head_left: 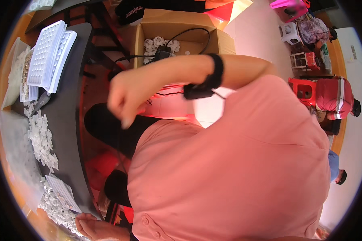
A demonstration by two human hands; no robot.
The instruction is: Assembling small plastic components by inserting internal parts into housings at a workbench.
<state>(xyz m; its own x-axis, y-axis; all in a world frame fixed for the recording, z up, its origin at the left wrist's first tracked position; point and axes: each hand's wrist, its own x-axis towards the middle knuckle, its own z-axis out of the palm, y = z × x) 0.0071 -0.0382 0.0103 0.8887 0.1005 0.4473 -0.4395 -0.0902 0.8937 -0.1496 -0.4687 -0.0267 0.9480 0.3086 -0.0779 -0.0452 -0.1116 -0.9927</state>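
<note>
My right hand (125, 98) is raised in front of my pink shirt, below an open cardboard box (157, 30). Motion blurs it; its fingers are bent downward and whatever may be between them is hidden. A black strap (217, 70) with a small dark device circles that forearm. At the lower left my left hand (93, 227) is by the table edge, fingers loosely bent, with nothing visible in them. Close to those fingers lies a flat white tray (62, 192) among a heap of small white ring-like parts (52, 209).
A dark table (70, 136) runs down the left side, bearing small white plastic pieces (42, 140), stacked white trays (50, 52) and clear plastic bags (18, 150). White rings and a black cable (207, 34) lie in the box. Several seated people and stools (303, 90) are at the right.
</note>
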